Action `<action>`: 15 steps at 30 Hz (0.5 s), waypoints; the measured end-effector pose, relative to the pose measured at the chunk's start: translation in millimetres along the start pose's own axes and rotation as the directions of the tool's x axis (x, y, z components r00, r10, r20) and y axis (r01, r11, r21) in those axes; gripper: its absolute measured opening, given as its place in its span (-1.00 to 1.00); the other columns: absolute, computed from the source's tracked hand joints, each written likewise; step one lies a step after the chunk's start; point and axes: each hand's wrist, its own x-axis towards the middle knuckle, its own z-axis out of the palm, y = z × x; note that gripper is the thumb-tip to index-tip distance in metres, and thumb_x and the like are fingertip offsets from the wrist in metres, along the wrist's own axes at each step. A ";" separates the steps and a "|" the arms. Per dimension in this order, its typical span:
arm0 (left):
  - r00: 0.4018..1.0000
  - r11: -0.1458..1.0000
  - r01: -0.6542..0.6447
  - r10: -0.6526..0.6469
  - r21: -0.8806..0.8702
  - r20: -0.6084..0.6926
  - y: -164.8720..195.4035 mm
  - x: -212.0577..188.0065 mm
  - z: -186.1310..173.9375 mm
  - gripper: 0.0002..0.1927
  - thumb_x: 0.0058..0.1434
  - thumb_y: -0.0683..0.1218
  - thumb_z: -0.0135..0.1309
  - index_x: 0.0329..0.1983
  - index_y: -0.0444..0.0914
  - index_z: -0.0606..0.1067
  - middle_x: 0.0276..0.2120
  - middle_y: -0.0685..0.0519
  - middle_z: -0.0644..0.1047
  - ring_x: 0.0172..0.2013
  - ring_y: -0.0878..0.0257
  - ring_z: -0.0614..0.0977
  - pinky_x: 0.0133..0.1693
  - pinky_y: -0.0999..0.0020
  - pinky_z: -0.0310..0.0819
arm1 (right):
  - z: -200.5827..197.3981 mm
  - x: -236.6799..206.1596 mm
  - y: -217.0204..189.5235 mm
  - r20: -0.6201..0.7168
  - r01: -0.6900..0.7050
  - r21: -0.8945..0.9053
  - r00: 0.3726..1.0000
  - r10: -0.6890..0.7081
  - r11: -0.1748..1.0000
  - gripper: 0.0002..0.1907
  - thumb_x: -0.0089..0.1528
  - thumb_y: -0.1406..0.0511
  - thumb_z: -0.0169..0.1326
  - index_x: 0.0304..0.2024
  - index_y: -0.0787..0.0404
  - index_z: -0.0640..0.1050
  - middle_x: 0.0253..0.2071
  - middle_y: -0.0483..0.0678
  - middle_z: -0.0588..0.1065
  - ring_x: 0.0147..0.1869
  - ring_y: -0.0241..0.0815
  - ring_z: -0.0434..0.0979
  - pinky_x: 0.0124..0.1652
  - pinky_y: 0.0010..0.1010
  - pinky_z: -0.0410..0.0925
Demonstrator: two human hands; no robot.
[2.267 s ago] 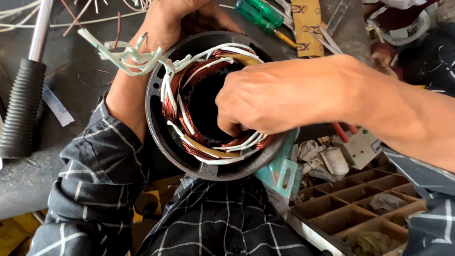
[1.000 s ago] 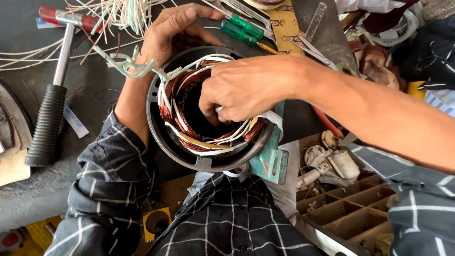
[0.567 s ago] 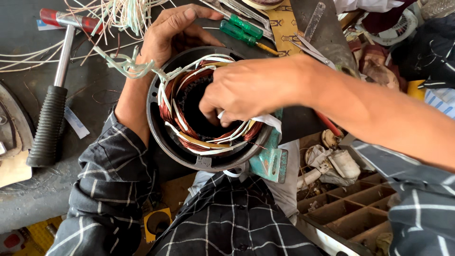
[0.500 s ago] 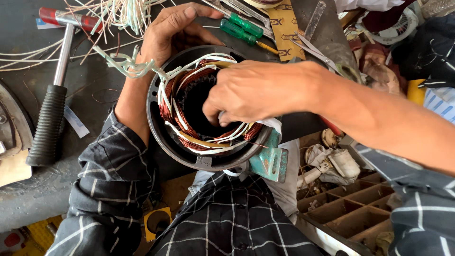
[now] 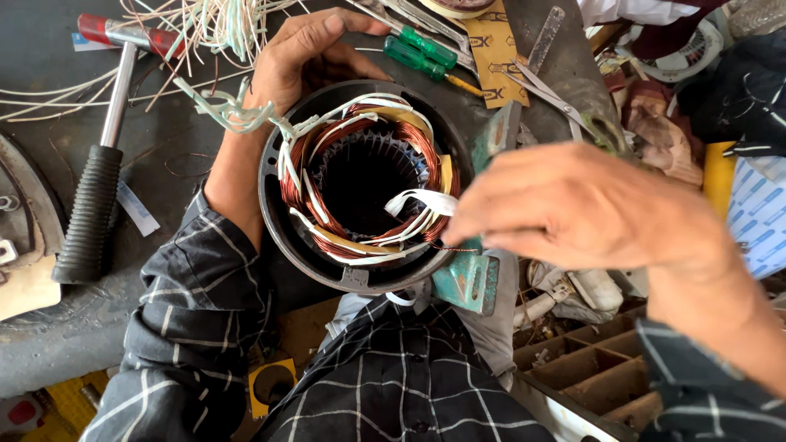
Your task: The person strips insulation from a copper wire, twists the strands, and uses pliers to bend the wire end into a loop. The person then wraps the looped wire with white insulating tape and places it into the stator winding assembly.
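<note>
A round motor stator (image 5: 282, 221) with copper windings (image 5: 295, 176) and white lacing tape (image 5: 413, 200) rests in front of my checked shirt. My left hand (image 5: 299, 57) curls over the stator's far rim and holds it steady. To the right of the stator, my right hand (image 5: 573, 205) has its fingertips pinched at the end of the white tape, just outside the rim. A thin copper strand (image 5: 458, 248) runs out toward those fingers. A knotted bundle of pale leads (image 5: 233, 110) sticks out at the stator's upper left.
A hammer (image 5: 90, 205) with a black grip and red head lies at the left. Two green screwdrivers (image 5: 417, 47), metal snips (image 5: 557, 94) and loose white wires (image 5: 213, 24) lie beyond. A green clamp (image 5: 467, 278) sits under the stator. A wooden compartment tray (image 5: 598, 368) is at lower right.
My right hand has come out of the stator bore and moved right, drawing the white tape with it. The bore and windings now show. My left hand kept its hold.
</note>
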 end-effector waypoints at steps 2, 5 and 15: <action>1.000 1.000 -0.008 0.008 0.018 -0.027 -0.8 -0.1 1.0 -0.37 0.51 0.22 -0.08 0.32 -0.40 0.43 -0.13 -0.36 0.64 -0.13 0.01 0.76 -0.03 0.27 0.69 | 15.3 -9.7 -1.8 -0.078 -0.042 -0.029 0.996 0.039 0.999 -0.80 0.21 0.32 0.19 -0.10 0.13 0.67 -0.15 -0.17 0.62 -0.18 -0.29 0.65 -0.16 -0.45 0.50; 1.000 0.999 -0.018 0.019 0.047 -0.020 -0.1 0.2 2.1 -0.37 0.51 0.22 -0.09 0.31 -0.39 0.44 -0.12 -0.35 0.65 -0.13 0.02 0.77 -0.05 0.28 0.71 | 35.3 -15.8 3.7 -0.141 -0.111 -0.001 0.984 0.110 0.994 -0.80 0.16 0.28 0.25 -0.15 0.03 0.72 -0.19 -0.22 0.63 -0.22 -0.33 0.64 -0.24 -0.50 0.50; 0.999 1.000 0.028 -0.029 -0.008 -0.041 3.8 0.7 3.8 -0.37 0.49 0.22 -0.04 0.31 -0.39 0.44 -0.13 -0.36 0.64 -0.13 0.03 0.75 -0.05 0.29 0.68 | 54.2 -23.6 15.2 -0.403 0.147 0.431 0.914 0.044 0.890 -0.91 0.37 0.24 0.13 -0.16 0.10 0.54 -0.14 -0.15 0.54 -0.07 -0.32 0.60 -0.07 -0.43 0.51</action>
